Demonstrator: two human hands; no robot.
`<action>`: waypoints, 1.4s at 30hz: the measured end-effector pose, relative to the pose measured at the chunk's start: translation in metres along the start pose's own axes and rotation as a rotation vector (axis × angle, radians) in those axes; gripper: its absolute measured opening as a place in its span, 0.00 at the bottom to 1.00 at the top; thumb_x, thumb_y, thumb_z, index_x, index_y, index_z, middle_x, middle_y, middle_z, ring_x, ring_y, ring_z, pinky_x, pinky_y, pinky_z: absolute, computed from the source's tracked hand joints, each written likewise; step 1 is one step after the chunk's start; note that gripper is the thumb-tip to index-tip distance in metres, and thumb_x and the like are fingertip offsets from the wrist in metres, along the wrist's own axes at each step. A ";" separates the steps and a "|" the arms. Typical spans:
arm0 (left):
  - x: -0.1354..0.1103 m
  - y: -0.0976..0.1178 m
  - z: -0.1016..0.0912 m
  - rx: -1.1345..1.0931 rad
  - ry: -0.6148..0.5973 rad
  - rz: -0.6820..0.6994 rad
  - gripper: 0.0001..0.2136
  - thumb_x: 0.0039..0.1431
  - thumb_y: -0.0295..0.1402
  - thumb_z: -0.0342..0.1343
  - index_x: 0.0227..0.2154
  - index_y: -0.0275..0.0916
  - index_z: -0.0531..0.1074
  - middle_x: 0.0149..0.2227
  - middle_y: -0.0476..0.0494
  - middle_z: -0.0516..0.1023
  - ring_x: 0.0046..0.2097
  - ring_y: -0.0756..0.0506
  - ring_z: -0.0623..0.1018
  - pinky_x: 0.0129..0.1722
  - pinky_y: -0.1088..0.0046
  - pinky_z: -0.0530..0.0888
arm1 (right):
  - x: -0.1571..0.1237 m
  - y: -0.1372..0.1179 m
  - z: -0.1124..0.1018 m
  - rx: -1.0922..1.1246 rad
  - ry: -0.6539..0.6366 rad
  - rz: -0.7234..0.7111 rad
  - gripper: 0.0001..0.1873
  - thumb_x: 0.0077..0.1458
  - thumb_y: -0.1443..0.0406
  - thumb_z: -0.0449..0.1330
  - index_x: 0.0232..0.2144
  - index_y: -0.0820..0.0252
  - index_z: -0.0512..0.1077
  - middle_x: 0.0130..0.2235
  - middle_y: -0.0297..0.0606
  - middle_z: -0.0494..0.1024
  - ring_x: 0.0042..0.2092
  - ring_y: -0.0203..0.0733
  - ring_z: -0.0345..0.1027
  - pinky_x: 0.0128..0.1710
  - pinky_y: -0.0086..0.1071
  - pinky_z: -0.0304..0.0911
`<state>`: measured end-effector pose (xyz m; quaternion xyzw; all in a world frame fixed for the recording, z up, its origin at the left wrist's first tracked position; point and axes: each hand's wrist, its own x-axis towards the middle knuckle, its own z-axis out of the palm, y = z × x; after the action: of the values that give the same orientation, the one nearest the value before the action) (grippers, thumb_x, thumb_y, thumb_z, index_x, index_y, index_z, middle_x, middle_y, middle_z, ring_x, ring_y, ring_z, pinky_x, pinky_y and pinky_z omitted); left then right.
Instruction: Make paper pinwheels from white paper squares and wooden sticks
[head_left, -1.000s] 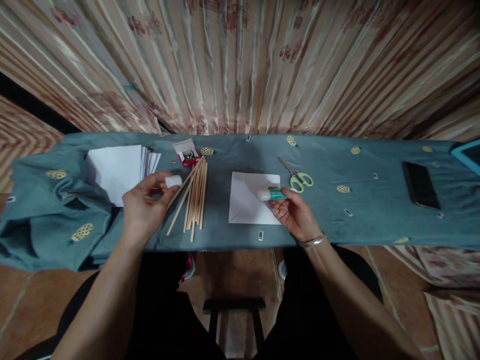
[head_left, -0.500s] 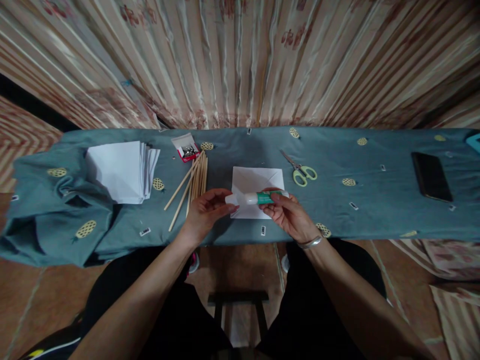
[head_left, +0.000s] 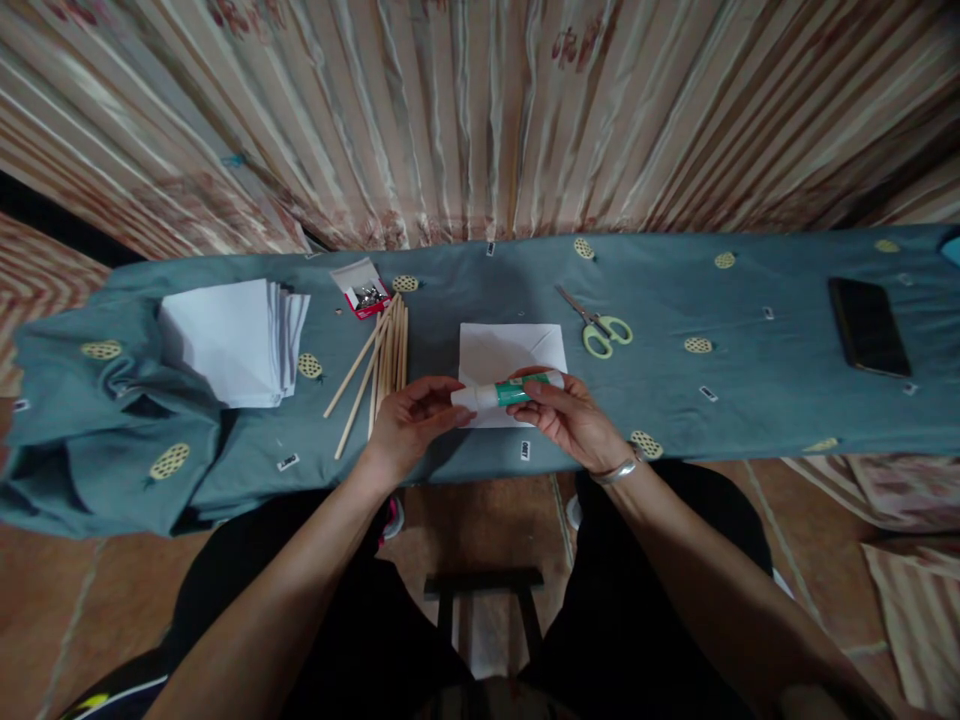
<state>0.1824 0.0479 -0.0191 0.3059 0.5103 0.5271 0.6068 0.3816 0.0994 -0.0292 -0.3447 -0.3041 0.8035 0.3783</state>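
Note:
A green and white glue stick [head_left: 504, 392] lies across both my hands above the front edge of the table. My right hand [head_left: 571, 420] grips its green body. My left hand [head_left: 409, 422] is closed on its white cap end. Just behind the stick a folded white paper [head_left: 511, 356] rests flat on the blue cloth [head_left: 735, 400].
A bundle of thin wooden sticks [head_left: 382, 365] lies left of the paper, with a stack of white sheets [head_left: 229, 340] further left. A small red box of pins [head_left: 362, 293], green-handled scissors [head_left: 600, 328] and a black phone [head_left: 868, 325] also rest on the cloth. A striped curtain hangs behind.
My left hand came from the left with the white cap and met the glue stick in front of me. Both hands now hold the stick together.

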 end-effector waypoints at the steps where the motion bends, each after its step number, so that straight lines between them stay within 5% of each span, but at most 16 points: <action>1: 0.000 0.000 0.000 -0.001 0.000 -0.002 0.19 0.32 0.36 0.76 0.30 0.38 0.78 0.26 0.51 0.79 0.30 0.51 0.78 0.36 0.73 0.78 | 0.000 0.000 0.001 0.000 -0.002 -0.001 0.16 0.41 0.60 0.75 0.33 0.60 0.79 0.31 0.33 0.84 0.27 0.31 0.78 0.31 0.20 0.76; 22: -0.012 -0.009 -0.003 0.391 -0.039 0.207 0.14 0.45 0.37 0.69 0.38 0.41 0.82 0.40 0.42 0.84 0.41 0.42 0.82 0.43 0.67 0.78 | -0.009 0.014 0.014 -0.196 -0.096 -0.018 0.17 0.48 0.57 0.71 0.38 0.58 0.78 0.30 0.33 0.82 0.30 0.33 0.76 0.30 0.24 0.73; 25: -0.008 0.006 -0.023 0.429 0.081 0.236 0.15 0.44 0.37 0.69 0.37 0.40 0.82 0.36 0.44 0.84 0.36 0.45 0.81 0.38 0.70 0.77 | -0.011 0.007 0.009 -0.233 -0.083 -0.063 0.18 0.49 0.56 0.70 0.41 0.57 0.78 0.36 0.37 0.84 0.31 0.33 0.76 0.30 0.24 0.72; 28: -0.001 0.025 -0.061 0.513 0.398 0.362 0.17 0.45 0.39 0.68 0.39 0.39 0.80 0.37 0.45 0.83 0.34 0.48 0.78 0.37 0.73 0.75 | -0.014 -0.005 -0.002 -0.266 -0.017 -0.121 0.18 0.50 0.56 0.70 0.42 0.57 0.78 0.40 0.40 0.84 0.31 0.33 0.76 0.30 0.25 0.71; 32: 0.002 0.034 -0.111 0.906 0.648 0.354 0.19 0.51 0.42 0.62 0.43 0.38 0.78 0.33 0.46 0.81 0.31 0.46 0.77 0.32 0.71 0.72 | -0.019 -0.019 -0.019 -0.295 0.087 -0.201 0.18 0.49 0.55 0.70 0.39 0.58 0.80 0.38 0.40 0.84 0.30 0.32 0.75 0.28 0.22 0.69; 37: -0.005 0.031 -0.131 1.378 0.525 0.432 0.14 0.57 0.42 0.57 0.43 0.41 0.77 0.40 0.43 0.81 0.47 0.36 0.76 0.46 0.61 0.71 | -0.025 -0.027 -0.035 -0.376 0.159 -0.254 0.17 0.50 0.53 0.69 0.38 0.58 0.80 0.37 0.39 0.84 0.30 0.31 0.75 0.29 0.22 0.69; 42: -0.013 0.030 -0.103 1.420 0.392 0.704 0.15 0.61 0.41 0.58 0.49 0.45 0.73 0.48 0.50 0.77 0.54 0.35 0.71 0.55 0.55 0.68 | -0.032 -0.022 -0.049 -0.879 0.275 -0.445 0.12 0.55 0.55 0.64 0.37 0.55 0.80 0.37 0.37 0.84 0.35 0.40 0.76 0.38 0.34 0.71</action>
<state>0.0768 0.0261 -0.0175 0.6622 0.6936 0.2817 -0.0334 0.4436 0.0961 -0.0308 -0.5007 -0.6266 0.4468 0.3963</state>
